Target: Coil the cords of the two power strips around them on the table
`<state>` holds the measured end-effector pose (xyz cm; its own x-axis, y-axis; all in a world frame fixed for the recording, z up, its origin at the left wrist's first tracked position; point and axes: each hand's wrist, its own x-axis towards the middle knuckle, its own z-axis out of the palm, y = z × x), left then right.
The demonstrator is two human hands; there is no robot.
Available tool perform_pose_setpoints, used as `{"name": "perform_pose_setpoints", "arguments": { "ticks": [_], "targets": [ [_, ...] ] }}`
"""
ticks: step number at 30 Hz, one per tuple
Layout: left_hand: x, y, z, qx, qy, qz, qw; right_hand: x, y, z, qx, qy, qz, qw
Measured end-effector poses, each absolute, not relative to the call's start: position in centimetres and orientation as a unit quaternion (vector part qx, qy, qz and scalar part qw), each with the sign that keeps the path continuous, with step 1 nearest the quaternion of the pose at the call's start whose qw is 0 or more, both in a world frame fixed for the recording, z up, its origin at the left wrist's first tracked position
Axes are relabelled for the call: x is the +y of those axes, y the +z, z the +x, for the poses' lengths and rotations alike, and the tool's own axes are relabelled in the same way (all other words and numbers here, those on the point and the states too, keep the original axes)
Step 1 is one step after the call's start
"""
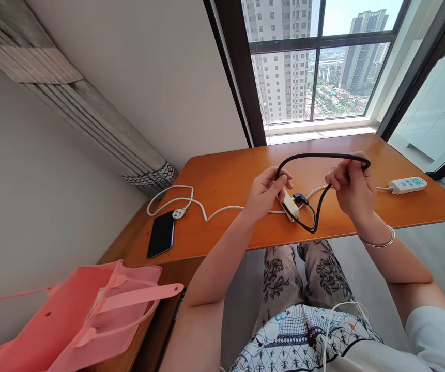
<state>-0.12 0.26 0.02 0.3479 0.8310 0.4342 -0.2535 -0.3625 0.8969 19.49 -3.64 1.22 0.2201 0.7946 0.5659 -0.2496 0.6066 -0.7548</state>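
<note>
A black cable (323,155) arches between my two hands above the orange-brown table. My left hand (265,192) pinches it at the left end of the arch, thumb against fingers. At the other end my right hand (356,190) is closed around the cable, which hangs from it in a loop down to the table edge. Just below my left fingers is a small cream-white block (290,207); whether they touch it I cannot tell. Beside the block sits a black plug (300,198), partly among the cable's loops.
A white power strip (407,185) lies at the table's right, its white cord (226,208) running left to a round white plug (179,213). That plug touches a black phone (160,235). A pink bag (102,315) stands open at lower left. Behind the table (222,173) is a window.
</note>
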Motion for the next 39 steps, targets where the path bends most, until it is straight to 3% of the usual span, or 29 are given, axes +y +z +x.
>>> {"name": "perform_pose_setpoints", "arguments": {
  "ticks": [3, 7, 15, 22, 27, 34, 39],
  "targets": [
    [0.4, -2.1, 0.0, 0.238, 0.427, 0.678, 0.549, -3.3, 2.8, 20.7, -0.465, 0.344, -0.285, 0.765],
    [-0.2, -5.0, 1.4, 0.227, 0.331, 0.777, 0.484, -2.7, 3.7, 21.8, -0.44, 0.348, -0.323, 0.762],
    [-0.8, -6.8, 4.6, 0.188, 0.282, 0.841, 0.421, -1.7, 2.7, 22.4, -0.453, 0.374, -0.322, 0.743],
    [1.5, -5.5, 4.3, 0.254, 0.472, 0.624, 0.569, -3.1, -1.2, 21.6, -0.529, 0.428, -0.347, 0.645],
    [3.7, -2.7, 2.0, 0.266, 0.637, 0.516, 0.506, -3.8, -7.3, 22.0, -0.642, 0.34, -0.388, 0.567],
    [4.4, -0.6, -0.3, 0.246, 0.729, 0.478, 0.423, -2.5, -13.3, 21.7, -0.813, 0.18, -0.438, 0.339],
    [3.6, 0.2, 0.1, 0.245, 0.754, 0.485, 0.37, -1.9, -14.5, 19.1, -0.789, 0.153, -0.477, 0.356]
  ]
}}
